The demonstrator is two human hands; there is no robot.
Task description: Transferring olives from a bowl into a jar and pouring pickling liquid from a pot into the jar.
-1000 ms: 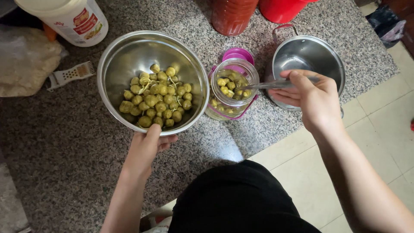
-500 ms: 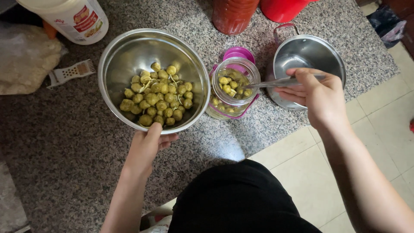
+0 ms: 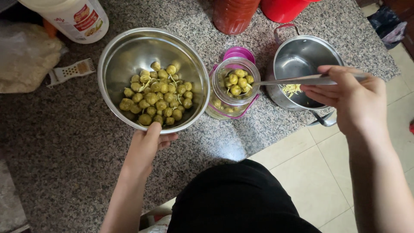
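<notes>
Two hands at a granite counter.
We see the left hand (image 3: 144, 144) gripping the steel bowl (image 3: 129, 51) rim; the right hand (image 3: 351, 97) pinches a spoon (image 3: 293, 80), its tip apparently inside the glass jar (image 3: 235, 88) of green fruits.

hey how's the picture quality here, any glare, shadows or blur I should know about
Head view: sharp overall, no motion blur on the right hand or its spoon; soft reflections inside the steel bowl and pot; a bright light patch on the granite counter near the glass jar; left hand evenly lit.
</notes>
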